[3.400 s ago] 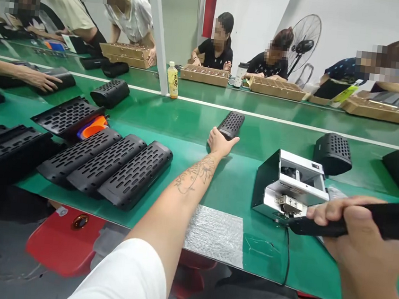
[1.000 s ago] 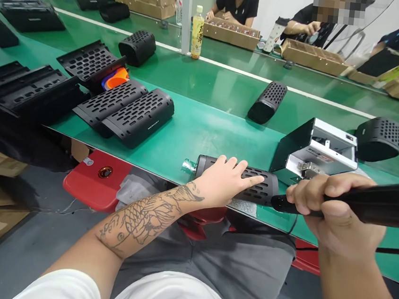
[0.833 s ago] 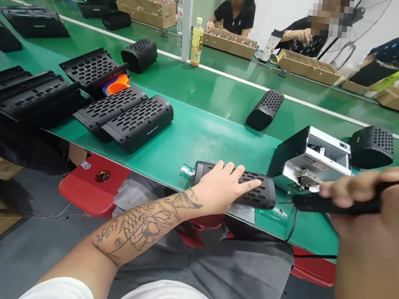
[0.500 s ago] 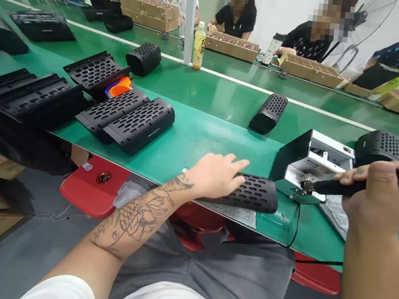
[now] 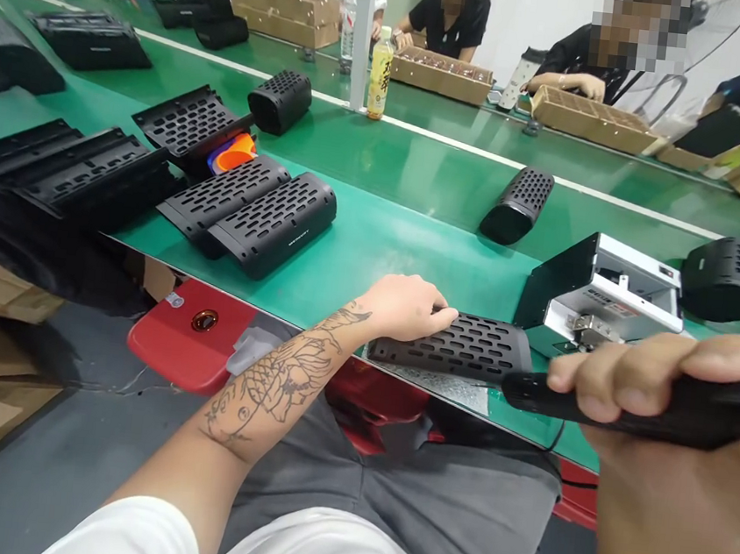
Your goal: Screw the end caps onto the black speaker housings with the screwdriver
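A black housing [image 5: 485, 349] with rows of slots lies near the bench's front edge, partly on clear bubble wrap [image 5: 463, 394]. My left hand [image 5: 410, 306] grips its left end, thumb on the slotted top and fingers curled over the far side. In my right hand [image 5: 637, 380] is a black electric screwdriver [image 5: 713, 410], its fingers wrapped round the body. The driver's tip points left, at the housing's right end; whether it touches cannot be made out. Just behind stands a white and black screw feeder [image 5: 613, 289], partly covered by the right hand.
Several slotted housings [image 5: 276, 223] and open shells [image 5: 91, 164] lie to the left, beside an orange and blue roll [image 5: 232, 155]. Two more housings [image 5: 519, 205] stand farther back. A tea bottle [image 5: 380, 75] is by a white post [image 5: 362, 38]. Co-workers sit opposite, behind cardboard boxes [image 5: 441, 75].
My right hand has brought the screwdriver from the screw feeder leftward and nearer, to the housing's right end. The left hand's raised fingers have closed over the housing.
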Demonstrator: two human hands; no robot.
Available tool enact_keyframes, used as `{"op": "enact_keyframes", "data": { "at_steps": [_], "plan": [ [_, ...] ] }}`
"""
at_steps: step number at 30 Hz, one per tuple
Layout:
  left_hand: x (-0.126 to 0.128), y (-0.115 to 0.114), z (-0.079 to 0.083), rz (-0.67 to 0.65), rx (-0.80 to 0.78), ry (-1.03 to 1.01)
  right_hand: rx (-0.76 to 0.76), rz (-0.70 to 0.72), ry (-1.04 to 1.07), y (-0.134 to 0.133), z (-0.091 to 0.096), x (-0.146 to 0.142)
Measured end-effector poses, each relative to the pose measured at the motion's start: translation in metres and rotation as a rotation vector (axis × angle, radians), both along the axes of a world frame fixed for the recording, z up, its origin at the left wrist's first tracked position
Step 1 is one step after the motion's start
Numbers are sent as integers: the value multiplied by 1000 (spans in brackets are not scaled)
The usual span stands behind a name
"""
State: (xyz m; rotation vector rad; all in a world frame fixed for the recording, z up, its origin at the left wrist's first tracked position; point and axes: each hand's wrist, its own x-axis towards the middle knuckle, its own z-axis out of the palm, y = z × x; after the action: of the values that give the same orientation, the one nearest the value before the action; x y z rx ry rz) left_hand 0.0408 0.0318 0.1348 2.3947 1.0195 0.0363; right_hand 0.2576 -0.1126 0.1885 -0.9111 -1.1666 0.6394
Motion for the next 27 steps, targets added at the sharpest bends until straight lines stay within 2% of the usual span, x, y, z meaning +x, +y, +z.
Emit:
{"op": "enact_keyframes", "data": {
  "at_steps": [3, 6, 17, 23, 27],
  "plan": [
    [0, 0, 1, -4, 1, -14, 39, 167, -26, 16, 4, -31],
    [0, -1, 1, -5, -6, -18, 13, 168, -35, 26, 0, -42],
    [2, 4, -2, -28, -28, -41, -104, 265, -38, 32, -14, -42],
    [2, 6, -5, -26, -33, -48, -89, 334, -68, 34, -16, -41],
    [2, 4, -4, -18, -26, -39, -83, 291, -94, 29, -16, -50]
  ]
}}
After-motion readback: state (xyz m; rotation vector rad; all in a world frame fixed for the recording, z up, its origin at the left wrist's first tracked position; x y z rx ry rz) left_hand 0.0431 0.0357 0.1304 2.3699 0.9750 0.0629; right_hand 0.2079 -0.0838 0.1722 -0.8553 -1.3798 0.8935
